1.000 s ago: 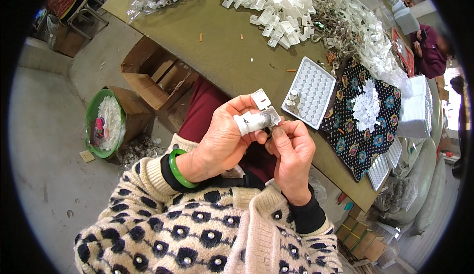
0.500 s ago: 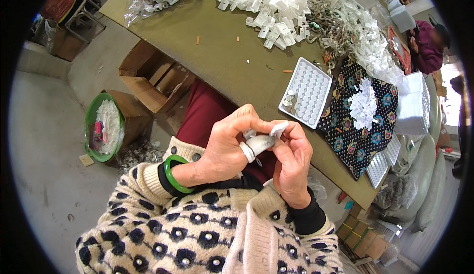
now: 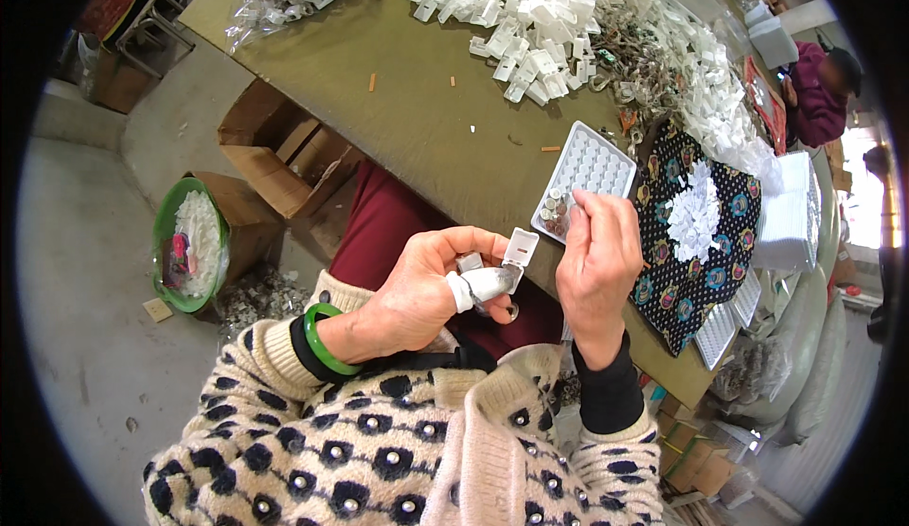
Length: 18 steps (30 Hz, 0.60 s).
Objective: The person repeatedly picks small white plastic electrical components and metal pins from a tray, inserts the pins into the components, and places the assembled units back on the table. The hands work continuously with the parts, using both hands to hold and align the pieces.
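Right hand (image 3: 599, 266) hides part of white tray (image 3: 597, 159).
We can't tell if it pinches anything; top edge crops clear bag (image 3: 275, 3).

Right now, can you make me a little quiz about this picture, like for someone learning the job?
1. True or false: there is a green bangle on the left wrist.
2. The case in the left hand is: A, shut; B, open; C, crushed flat.
3. Fill in: the pile on the patterned cloth is coloured ____.

Key: 1, true; 2, B; 3, white.
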Each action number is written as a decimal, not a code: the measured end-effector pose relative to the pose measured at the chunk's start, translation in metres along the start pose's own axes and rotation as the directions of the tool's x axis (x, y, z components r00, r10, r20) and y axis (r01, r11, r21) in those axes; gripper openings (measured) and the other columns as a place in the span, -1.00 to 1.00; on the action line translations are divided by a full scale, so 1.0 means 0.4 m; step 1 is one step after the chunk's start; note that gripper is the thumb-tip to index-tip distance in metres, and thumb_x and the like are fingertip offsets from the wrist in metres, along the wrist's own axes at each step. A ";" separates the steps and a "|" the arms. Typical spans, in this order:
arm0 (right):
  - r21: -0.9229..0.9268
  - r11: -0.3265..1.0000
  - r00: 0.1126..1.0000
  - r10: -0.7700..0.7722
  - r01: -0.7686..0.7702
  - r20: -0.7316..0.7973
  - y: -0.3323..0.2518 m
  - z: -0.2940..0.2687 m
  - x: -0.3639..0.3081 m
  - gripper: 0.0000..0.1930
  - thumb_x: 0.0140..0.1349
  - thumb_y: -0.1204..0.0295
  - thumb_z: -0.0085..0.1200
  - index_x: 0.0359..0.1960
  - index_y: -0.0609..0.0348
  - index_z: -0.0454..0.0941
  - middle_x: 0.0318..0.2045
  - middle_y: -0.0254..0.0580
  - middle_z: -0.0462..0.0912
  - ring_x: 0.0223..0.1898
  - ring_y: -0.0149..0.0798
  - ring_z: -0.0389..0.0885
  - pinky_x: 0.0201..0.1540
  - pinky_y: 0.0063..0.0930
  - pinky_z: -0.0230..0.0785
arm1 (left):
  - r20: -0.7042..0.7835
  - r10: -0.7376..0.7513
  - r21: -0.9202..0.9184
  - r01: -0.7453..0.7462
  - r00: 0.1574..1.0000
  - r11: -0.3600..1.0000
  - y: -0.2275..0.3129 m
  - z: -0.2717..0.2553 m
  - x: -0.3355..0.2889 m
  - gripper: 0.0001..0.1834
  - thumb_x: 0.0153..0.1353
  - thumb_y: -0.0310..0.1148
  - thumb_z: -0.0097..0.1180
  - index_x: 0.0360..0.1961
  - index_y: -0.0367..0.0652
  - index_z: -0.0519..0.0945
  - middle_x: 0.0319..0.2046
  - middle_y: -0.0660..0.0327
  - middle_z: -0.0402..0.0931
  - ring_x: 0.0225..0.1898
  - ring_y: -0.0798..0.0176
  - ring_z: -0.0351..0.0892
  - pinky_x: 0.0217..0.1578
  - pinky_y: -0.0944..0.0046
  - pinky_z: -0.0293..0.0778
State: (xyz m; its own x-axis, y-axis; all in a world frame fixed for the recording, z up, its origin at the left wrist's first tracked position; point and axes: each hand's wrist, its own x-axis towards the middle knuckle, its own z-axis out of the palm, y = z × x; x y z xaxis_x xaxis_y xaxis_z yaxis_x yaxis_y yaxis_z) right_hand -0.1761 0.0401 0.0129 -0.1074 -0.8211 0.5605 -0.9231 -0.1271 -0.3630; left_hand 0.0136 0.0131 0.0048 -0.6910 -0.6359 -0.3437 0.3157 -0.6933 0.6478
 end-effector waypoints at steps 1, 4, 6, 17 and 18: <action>-0.038 0.999 0.998 -0.004 0.006 0.055 0.012 0.008 0.006 -0.80 0.06 0.66 0.17 -0.24 0.27 0.54 -0.35 -0.11 0.48 -0.30 -0.04 0.51 -0.24 -0.22 0.37 | -0.001 -0.016 0.003 0.016 1.000 1.000 0.002 -0.002 0.004 -0.76 0.24 -0.53 0.18 -0.08 -0.40 0.54 -0.44 0.22 0.55 -0.45 0.41 0.60 -0.40 0.41 0.55; -0.107 0.994 0.980 -0.009 0.031 0.201 0.038 0.019 0.015 -0.79 0.04 0.64 0.20 -0.25 0.27 0.54 -0.36 -0.14 0.45 -0.28 -0.06 0.50 -0.22 -0.23 0.38 | -0.052 -0.047 0.010 0.048 0.998 0.999 0.009 -0.006 0.014 -0.77 0.23 -0.52 0.21 -0.11 -0.36 0.52 -0.48 0.21 0.54 -0.51 0.40 0.54 -0.47 0.39 0.52; -0.062 0.998 0.971 -0.011 0.026 0.237 0.051 0.018 0.019 -0.81 0.05 0.64 0.20 -0.27 0.26 0.52 -0.36 -0.13 0.46 -0.28 -0.05 0.51 -0.23 -0.23 0.39 | -0.053 -0.044 0.007 0.044 0.998 0.999 0.014 -0.007 0.023 -0.78 0.21 -0.51 0.23 -0.14 -0.33 0.52 -0.49 0.24 0.51 -0.55 0.44 0.46 -0.52 0.43 0.44; 0.069 0.997 0.952 0.014 -0.036 0.305 0.071 -0.031 0.023 -0.86 0.14 0.64 0.07 -0.24 0.32 0.51 -0.38 -0.02 0.48 -0.33 0.01 0.53 -0.28 -0.24 0.44 | 0.007 0.022 0.036 -0.022 1.000 0.999 0.012 -0.012 0.053 -0.84 0.17 -0.48 0.25 -0.31 -0.25 0.49 -0.44 0.26 0.48 -0.53 0.48 0.37 -0.61 0.47 0.30; 0.048 0.998 0.948 -0.054 0.041 0.313 0.067 -0.032 0.022 -0.85 0.14 0.63 0.05 -0.23 0.32 0.53 -0.39 -0.03 0.47 -0.34 -0.01 0.53 -0.28 -0.25 0.44 | 0.004 0.013 -0.017 -0.013 1.000 1.000 0.012 -0.011 0.056 -0.84 0.17 -0.48 0.25 -0.31 -0.25 0.49 -0.44 0.24 0.49 -0.54 0.46 0.38 -0.61 0.45 0.31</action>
State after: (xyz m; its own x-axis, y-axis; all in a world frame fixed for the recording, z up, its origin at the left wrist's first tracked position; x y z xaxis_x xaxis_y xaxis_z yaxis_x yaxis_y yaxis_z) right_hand -0.2065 0.0366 0.0179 0.0633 -0.9460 0.3179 -0.9078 -0.1869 -0.3754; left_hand 0.0026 -0.0059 -0.0027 -0.6895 -0.6433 -0.3326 0.3356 -0.6909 0.6404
